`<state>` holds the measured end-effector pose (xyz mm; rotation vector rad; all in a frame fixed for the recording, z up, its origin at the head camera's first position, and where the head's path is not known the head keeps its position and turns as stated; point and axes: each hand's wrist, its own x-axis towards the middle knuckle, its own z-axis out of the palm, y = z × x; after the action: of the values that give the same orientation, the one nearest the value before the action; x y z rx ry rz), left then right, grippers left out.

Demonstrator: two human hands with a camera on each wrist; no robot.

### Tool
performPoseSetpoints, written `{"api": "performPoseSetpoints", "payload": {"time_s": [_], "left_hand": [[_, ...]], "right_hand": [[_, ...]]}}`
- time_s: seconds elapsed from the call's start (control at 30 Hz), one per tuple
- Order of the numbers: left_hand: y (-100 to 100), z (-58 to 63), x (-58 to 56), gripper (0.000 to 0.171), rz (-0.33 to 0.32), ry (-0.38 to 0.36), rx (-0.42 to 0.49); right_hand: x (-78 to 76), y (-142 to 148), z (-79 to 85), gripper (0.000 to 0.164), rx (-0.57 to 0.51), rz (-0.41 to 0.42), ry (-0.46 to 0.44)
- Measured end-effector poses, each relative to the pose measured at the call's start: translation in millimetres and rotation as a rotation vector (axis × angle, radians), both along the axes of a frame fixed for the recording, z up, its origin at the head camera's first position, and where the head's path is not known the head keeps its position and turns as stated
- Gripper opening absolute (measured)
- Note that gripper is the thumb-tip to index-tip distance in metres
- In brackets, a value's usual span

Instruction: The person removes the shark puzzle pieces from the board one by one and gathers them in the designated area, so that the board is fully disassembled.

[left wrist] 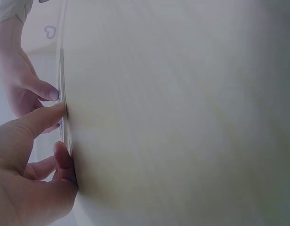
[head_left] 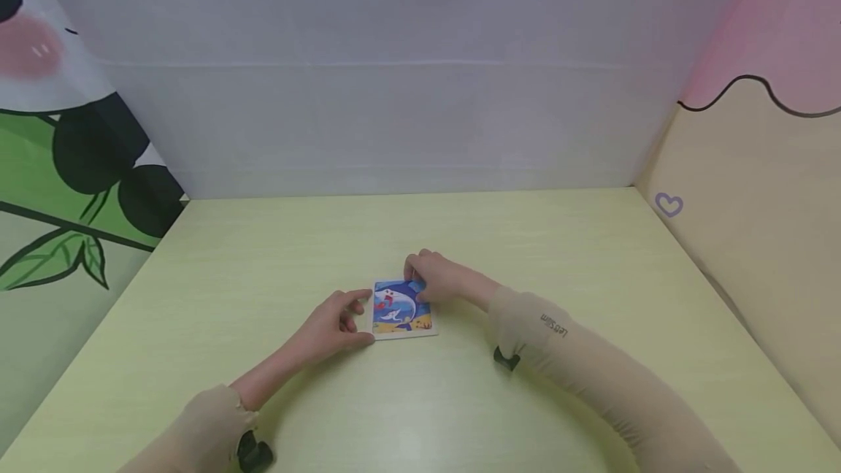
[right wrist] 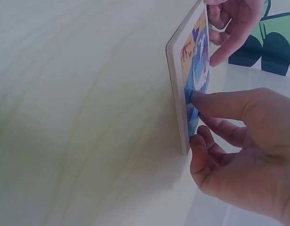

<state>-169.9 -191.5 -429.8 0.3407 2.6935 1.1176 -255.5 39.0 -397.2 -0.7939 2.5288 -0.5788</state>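
A small square picture puzzle (head_left: pixel 394 312) with a blue whale scene and a pale border lies on the table. My left hand (head_left: pixel 331 323) holds it at the left edge, thumb near the front corner and forefinger near the back one. The other left fingers curl in beside the edge. From the far right, my right hand (head_left: pixel 435 277) grips the puzzle's back corner. In the right wrist view the right thumb (right wrist: pixel 215 103) presses on the blue part of the picture, with the fingers bent at the board's edge. In the left wrist view the board shows edge-on as a thin strip.
The pale yellow-green table (head_left: pixel 407 400) stretches out around the puzzle. A grey-white wall (head_left: pixel 407 93) stands behind it. Printed panels flank both sides, the right one with a small purple heart (head_left: pixel 669 204). A dark strap piece (head_left: pixel 255 451) shows at the left sleeve.
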Motion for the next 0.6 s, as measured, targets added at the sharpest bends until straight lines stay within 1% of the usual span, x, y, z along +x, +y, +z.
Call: {"api": "performPoseSetpoints", "payload": {"time_s": [0.4, 0.6], "left_hand": [[1.4, 1.7, 1.5, 0.073, -0.003, 0.002, 0.000], [1.1, 0.9, 0.9, 0.072, -0.002, 0.008, -0.006]], "right_hand": [[-2.9, 1.9, -2.4, 0.034, 0.008, 0.004, 0.007], [-2.9, 2.4, -3.5, 0.035, 0.003, 0.007, 0.029]]}}
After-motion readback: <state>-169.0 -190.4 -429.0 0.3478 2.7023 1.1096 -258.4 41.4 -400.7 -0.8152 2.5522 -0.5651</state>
